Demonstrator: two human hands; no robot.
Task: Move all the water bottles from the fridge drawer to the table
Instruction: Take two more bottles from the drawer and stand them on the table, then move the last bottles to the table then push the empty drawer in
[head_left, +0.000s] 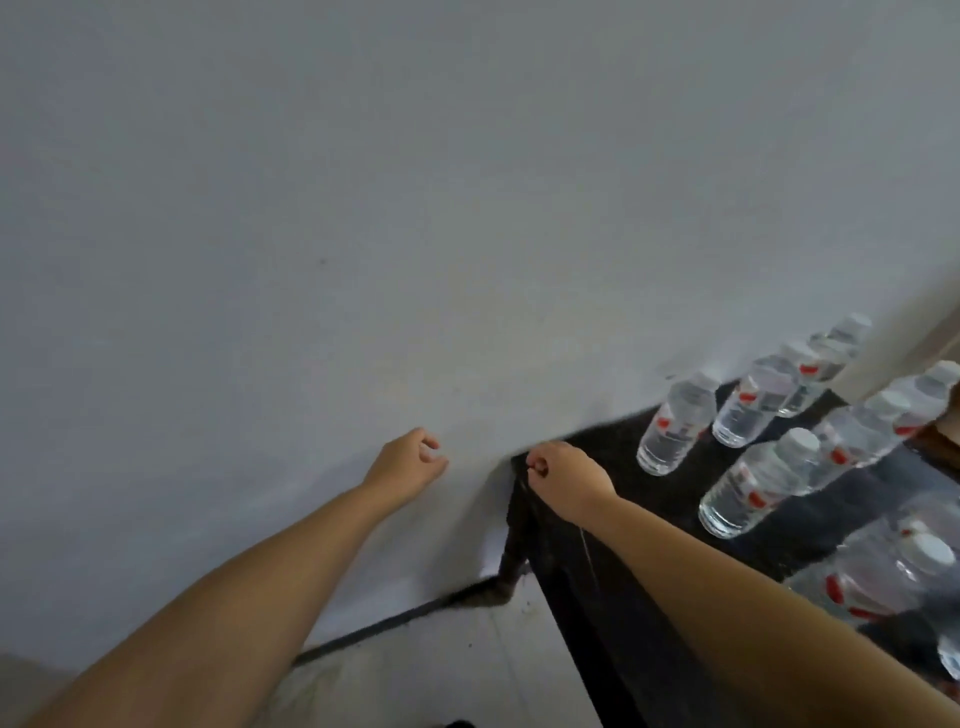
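The water bottles (675, 426) stood upright on the dark tabletop (597, 457) at our right, set in loose rows that ran back along the wall (363, 208), with small gaps between them. We judged they were parked toward the back and the right so that the near corner stayed free for more. Several had white caps and red-marked labels; the ones nearest the camera were blurred. How many there were we could not count, since the right edge cut some off.

Our right hand (563, 475) hung over the near corner of the tabletop, its fingers loosely curled and holding nothing, well apart from the closest bottle. Our left hand (410, 462) was out in front of the wall, left of the tabletop, its fingers also loosely curled and empty.

With both hands free, we took it that a bottle had been set down and another trip to the fridge drawer might be due; the drawer itself was not in view, so what remained there we could not tell. Below the tabletop, pale floor (441, 665) met the wall.
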